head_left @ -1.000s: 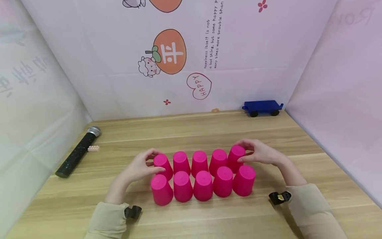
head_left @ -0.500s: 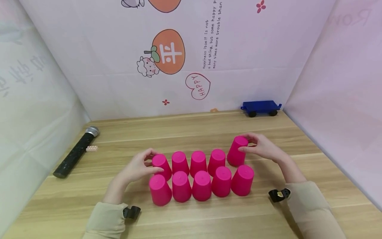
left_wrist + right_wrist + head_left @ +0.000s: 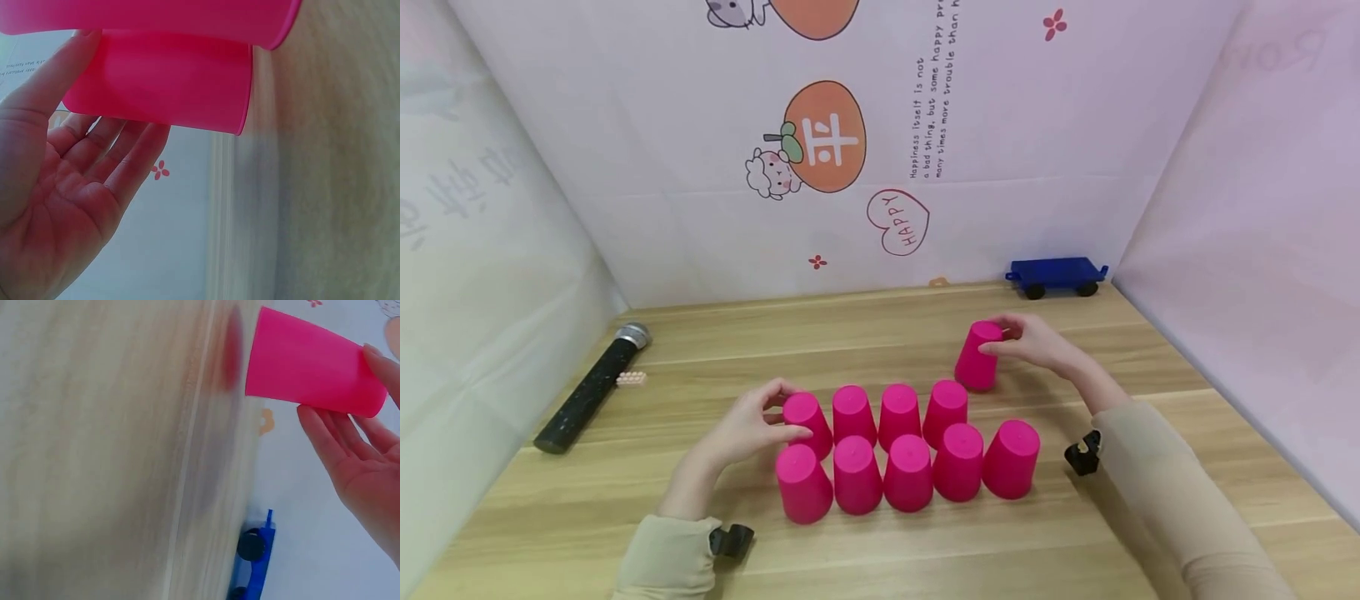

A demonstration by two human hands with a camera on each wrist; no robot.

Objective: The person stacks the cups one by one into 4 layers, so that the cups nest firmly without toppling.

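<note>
Several pink plastic cups stand upside down in two rows, among them a front-row cup (image 3: 908, 473). My left hand (image 3: 747, 427) holds the back row's leftmost pink cup (image 3: 806, 421) between thumb and fingers; in the left wrist view the thumb passes behind a nearer cup (image 3: 162, 15). Away from the rows, toward the back wall, my right hand (image 3: 1033, 342) grips another pink cup (image 3: 977, 358) by its upper part. That cup (image 3: 312, 365) is bottom up too, its rim close over the wooden table in the right wrist view.
A black microphone (image 3: 591, 392) lies at the left, a small pale pink studded piece (image 3: 632, 378) beside it. At the back right stands a blue toy trailer (image 3: 1055, 275). White printed sheets (image 3: 700, 225) wall in the wooden table (image 3: 880, 558) at the back and sides.
My right hand has taken the rightmost back-row cup out of its row and carried it back toward the wall and slightly left. The left hand keeps its place on its cup.
</note>
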